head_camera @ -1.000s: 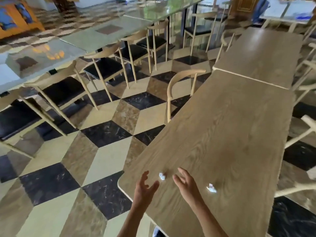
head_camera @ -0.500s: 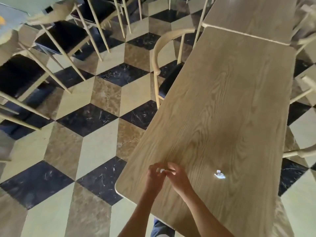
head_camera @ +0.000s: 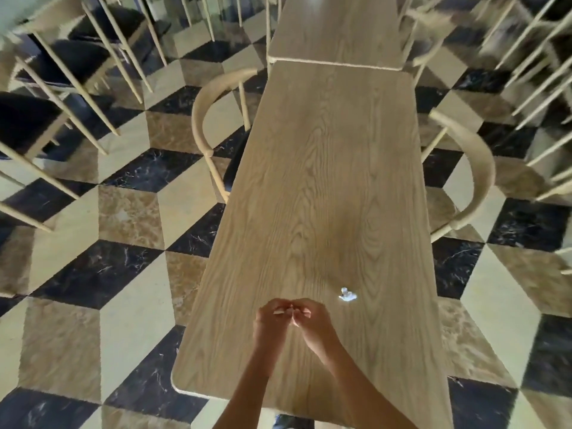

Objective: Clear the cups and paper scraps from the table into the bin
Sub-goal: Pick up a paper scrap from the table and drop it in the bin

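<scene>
a white paper scrap [head_camera: 348,295] is lying on the table [head_camera: 325,181], lower centre of the frame. just left of it, the left hand [head_camera: 272,320] and right hand [head_camera: 312,318] are being pinched together, apparently on something small. that loose scrap is likely being left for the next pick-up; no bin is being shown.

Pale wood-grain counter [head_camera: 334,181]; white scrap [head_camera: 347,295]; floor [head_camera: 130,218] in black, tan and cream marble diamonds; light wooden chairs [head_camera: 213,119] with black seats.

No words, numbers or signs can be read anywhere: none on the wooden surface [head_camera: 325,181], the chairs or the floor.
</scene>
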`<state>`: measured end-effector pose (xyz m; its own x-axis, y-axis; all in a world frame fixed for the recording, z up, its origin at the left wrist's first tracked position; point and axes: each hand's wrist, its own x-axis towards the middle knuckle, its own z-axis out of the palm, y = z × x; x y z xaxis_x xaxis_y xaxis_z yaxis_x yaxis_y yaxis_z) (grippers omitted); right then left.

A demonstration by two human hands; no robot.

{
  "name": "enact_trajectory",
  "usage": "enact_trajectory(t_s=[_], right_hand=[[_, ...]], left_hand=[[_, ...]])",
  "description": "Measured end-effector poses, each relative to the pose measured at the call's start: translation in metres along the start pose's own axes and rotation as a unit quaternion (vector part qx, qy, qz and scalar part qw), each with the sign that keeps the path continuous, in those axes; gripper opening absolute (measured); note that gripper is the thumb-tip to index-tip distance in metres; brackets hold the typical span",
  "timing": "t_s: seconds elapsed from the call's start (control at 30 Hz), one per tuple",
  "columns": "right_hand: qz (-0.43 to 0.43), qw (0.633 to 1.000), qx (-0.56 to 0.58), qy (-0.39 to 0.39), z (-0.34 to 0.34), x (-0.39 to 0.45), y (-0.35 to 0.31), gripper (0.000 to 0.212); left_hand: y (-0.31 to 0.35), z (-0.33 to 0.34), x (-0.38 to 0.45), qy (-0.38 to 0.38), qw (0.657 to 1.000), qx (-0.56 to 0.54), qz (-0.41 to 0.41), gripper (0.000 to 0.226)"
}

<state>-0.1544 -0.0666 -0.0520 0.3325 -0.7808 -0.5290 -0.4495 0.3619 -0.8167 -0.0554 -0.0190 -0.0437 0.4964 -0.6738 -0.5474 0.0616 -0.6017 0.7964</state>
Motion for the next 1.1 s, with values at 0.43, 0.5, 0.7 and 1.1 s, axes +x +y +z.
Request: enact_trajectory(t_s=[0.43,0.5,0.7,1.1], right_hand=[[0.015,0.945,0.072,0.319,-0.254,-0.180,0.128,0.021],[0.028,0.928,0.070,0.365,-0.293,-0.231,0.165,0.028],[0.074,0.845,0.114,0.518,-0.388,-0.408,0.283,0.018],[0.149,0.626,0.250,0.724,-0.460,-0.671,0.472,0.016]], left_hand=[[0.024,0.266,-0.169,-0.313,0.922,0.132,0.184,0.013],[0.009,0.316,-0.222,-0.354,0.900,0.154,0.202,0.013],[-0.049,0.453,-0.394,-0.496,0.811,0.225,0.215,0.012],[-0.185,0.633,-0.674,-0.688,0.578,0.334,0.285,0.012]])
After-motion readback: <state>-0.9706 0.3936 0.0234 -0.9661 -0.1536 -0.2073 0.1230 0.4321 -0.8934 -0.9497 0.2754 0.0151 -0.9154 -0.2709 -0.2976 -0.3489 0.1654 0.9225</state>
